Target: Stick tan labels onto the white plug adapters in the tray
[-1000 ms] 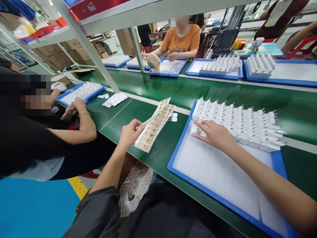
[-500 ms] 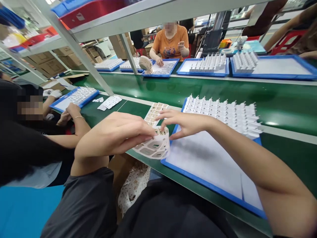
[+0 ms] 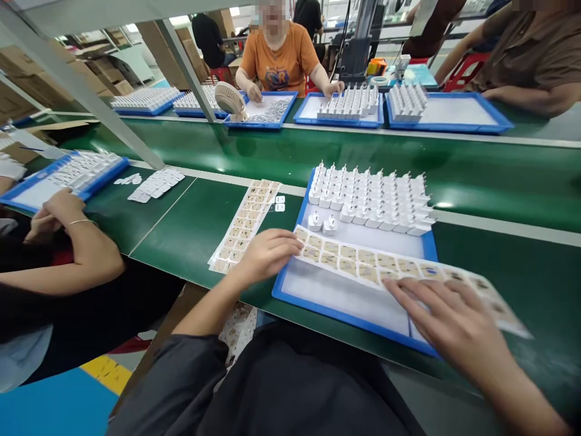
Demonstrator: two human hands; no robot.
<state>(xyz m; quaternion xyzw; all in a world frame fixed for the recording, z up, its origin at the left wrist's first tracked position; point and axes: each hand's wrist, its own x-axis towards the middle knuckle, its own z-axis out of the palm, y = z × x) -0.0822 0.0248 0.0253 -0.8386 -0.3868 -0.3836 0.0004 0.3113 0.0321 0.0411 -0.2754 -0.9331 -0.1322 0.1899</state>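
Observation:
A long strip [image 3: 347,257] that looks like a sticker sheet, with two rows of tan rectangular cells in a white border, stretches above a blue-rimmed tray [image 3: 345,318]. My left hand [image 3: 272,254] pinches its left end. Over its right part lies my right hand [image 3: 454,315], fingers extended and spread, fingertips at the near edge; its thumb is hidden. The strip's far right end bends down past this hand. In the tray stand rows of white plug adapters [image 3: 372,197] with pins up, plus two apart from the rows, one of them a white plug [image 3: 330,225].
More sticker sheets [image 3: 247,224] lie left of the tray, beside small white labels [image 3: 279,203]. Further left are white flat pieces [image 3: 157,184] and a co-worker's hands [image 3: 54,212]. A slanted shelf post [image 3: 91,91] crosses the left side. Opposite sits a person in orange [image 3: 281,57].
The strip, curled between my hands before, is now drawn out flat. My right hand has moved right and nearer to me; my left hand has shifted slightly. The view has turned right.

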